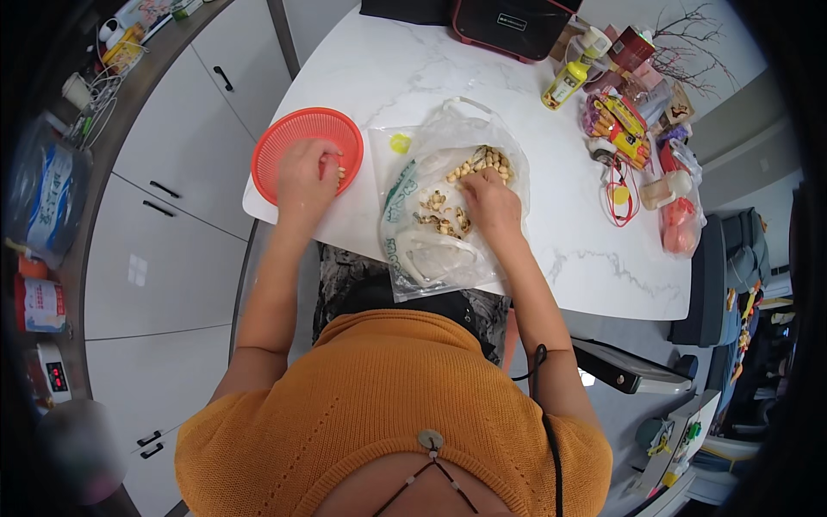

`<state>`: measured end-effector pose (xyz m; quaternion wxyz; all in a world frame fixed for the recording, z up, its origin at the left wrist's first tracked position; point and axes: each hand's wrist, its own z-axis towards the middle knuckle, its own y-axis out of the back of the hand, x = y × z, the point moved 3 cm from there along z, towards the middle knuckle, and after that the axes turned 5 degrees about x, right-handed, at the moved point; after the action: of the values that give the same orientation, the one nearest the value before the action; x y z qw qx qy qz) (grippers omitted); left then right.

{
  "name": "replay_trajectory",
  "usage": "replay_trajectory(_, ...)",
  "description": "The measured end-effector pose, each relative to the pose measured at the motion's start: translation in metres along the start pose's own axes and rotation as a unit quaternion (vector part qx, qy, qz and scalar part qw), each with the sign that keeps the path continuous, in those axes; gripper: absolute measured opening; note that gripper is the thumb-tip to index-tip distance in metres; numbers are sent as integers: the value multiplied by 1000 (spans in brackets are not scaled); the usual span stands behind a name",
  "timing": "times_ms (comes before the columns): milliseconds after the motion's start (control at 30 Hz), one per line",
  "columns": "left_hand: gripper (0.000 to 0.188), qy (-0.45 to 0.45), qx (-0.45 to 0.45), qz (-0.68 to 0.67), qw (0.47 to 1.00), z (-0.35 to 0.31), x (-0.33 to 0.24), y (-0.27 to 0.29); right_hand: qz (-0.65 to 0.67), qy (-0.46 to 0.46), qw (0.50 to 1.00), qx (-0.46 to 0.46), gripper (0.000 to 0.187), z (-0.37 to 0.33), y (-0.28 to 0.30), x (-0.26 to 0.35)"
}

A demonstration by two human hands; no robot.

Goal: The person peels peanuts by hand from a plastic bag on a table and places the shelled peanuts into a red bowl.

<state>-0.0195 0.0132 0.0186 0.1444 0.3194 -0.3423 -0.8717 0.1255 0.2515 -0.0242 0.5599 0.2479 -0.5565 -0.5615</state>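
My left hand reaches into a red plastic colander at the table's left edge. Its fingers are curled, and a few pale tan pieces show beside the fingertips. On the right, a clear plastic bag with green print lies spread flat, bearing a pile of what look like unshelled peanuts. My right hand is at the pile's near edge with its fingers bent together; what they hold is hidden. Broken brown shells lie on the bag left of that hand.
A yellow bottle, packaged sausages and a red cord are at the table's right side, near a bag of pinkish-red things. A black and red box stands at the back. White cabinets line the left.
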Motion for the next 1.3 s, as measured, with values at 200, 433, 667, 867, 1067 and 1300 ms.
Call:
replay_trajectory(200,11,-41,53,-157,985,-2,-45,-23,53,8,998,-13,11,-3,1,2)
replay_trajectory(433,15,41,195,-349,916,-16,-71,-77,473,-78,870,112,13,-20,-3,-11)
replay_trajectory(667,21,53,232,-448,862,-20,-81,-103,635,-80,750,166,16,-26,-12,-10)
replay_trajectory(867,17,64,221,-467,854,-22,-82,-108,653,-101,731,168,14,-27,-22,-10)
replay_trajectory(1067,16,84,216,-465,855,-24,-83,-106,662,-108,724,161,14,-30,-21,-8)
replay_trajectory(1300,13,90,215,-498,836,-27,-80,-109,651,-104,737,149,13,-30,-24,-5)
